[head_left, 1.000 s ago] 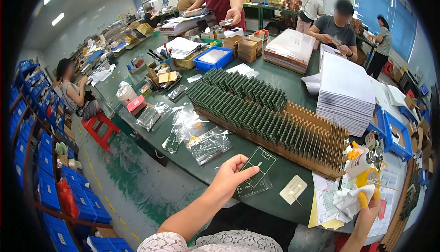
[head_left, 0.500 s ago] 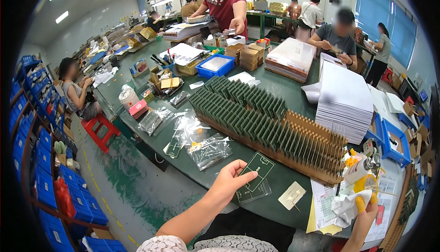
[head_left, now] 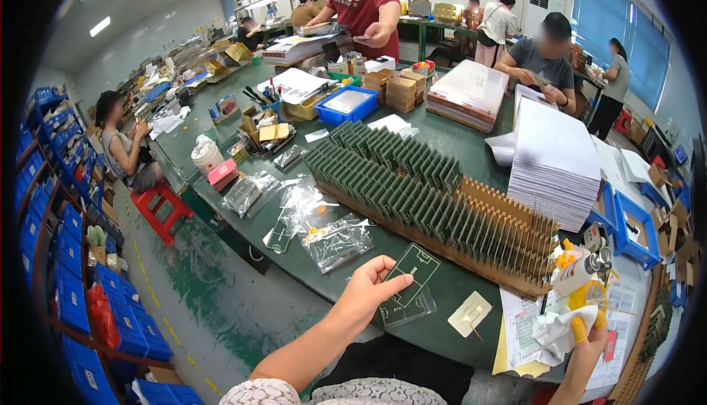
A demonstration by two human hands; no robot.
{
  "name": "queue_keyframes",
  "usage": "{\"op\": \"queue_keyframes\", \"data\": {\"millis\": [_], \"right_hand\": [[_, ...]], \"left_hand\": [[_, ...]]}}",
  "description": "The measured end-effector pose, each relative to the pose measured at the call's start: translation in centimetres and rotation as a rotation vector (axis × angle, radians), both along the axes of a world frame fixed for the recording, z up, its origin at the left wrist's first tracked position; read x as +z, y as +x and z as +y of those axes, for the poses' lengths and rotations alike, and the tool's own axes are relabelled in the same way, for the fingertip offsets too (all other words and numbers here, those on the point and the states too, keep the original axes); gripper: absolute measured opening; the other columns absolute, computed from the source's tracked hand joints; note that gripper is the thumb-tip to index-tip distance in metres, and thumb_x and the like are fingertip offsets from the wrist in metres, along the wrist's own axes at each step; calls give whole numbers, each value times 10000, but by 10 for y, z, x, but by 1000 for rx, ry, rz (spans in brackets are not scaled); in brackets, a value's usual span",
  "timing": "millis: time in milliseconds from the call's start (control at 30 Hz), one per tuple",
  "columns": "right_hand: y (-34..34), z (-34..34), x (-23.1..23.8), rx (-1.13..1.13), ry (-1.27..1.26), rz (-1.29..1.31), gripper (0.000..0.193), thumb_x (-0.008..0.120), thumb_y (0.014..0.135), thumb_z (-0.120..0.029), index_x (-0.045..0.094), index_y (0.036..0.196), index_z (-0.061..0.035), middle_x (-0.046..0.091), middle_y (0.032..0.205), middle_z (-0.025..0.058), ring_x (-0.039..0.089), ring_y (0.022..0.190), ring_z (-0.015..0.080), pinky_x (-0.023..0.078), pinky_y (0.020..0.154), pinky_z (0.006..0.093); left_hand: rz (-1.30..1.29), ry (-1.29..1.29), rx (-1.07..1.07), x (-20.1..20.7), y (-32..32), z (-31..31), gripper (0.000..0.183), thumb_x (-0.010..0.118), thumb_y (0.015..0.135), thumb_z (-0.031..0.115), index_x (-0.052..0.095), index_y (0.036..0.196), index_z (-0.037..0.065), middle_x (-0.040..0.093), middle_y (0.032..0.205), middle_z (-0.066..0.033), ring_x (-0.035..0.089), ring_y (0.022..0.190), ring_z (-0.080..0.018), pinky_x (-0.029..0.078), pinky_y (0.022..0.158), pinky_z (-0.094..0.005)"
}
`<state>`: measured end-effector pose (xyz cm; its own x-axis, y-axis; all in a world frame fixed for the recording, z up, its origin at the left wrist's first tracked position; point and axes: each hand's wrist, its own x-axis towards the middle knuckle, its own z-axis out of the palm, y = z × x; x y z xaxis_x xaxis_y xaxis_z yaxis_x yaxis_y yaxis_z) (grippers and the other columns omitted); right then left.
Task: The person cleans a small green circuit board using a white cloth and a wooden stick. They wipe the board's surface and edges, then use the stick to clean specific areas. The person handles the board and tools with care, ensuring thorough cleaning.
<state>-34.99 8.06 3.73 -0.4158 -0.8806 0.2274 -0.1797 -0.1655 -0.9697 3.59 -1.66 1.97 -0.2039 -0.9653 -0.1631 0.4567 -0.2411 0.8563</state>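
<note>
Between the thumb and fingers of my left hand is a dark green card with pale line markings. It is held above a similar card in a clear sleeve on the green table. At the right, my right hand, with yellow covers on its fingertips, grips a white cloth. The cloth hangs over printed sheets, beside a yellow round object and a white bottle with a metal top. A cream square pad with a thin stick on it lies between my hands.
Beyond my hands stands a long brown slotted rack with several green cards upright in it. Clear plastic bags lie to its left. A tall paper stack and a blue tray stand farther back. Co-workers sit and stand around the table.
My hands, the green card and the cloth stay nearly still. Across the table, the hand of the person in red has drawn back slightly.
</note>
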Motion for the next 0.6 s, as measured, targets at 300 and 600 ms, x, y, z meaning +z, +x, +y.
{"op": "queue_keyframes", "data": {"millis": [300,600], "right_hand": [[10,-9,13,-156,16,91,272,722,797,-31,641,1054,3,658,1004,44,597,932,121,457,830,265],[-15,-14,2,-216,33,93,241,703,824,-59,683,1058,-4,678,997,37,610,902,99,479,804,252]], "left_hand": [[-123,10,131,1,-8,-3,163,636,847,-26,574,990,21,629,963,-43,598,884,-102,487,780,-251],[-162,-20,105,-1,-14,-6,165,602,869,12,556,1026,26,619,977,-36,596,863,-105,506,782,-268]]}}
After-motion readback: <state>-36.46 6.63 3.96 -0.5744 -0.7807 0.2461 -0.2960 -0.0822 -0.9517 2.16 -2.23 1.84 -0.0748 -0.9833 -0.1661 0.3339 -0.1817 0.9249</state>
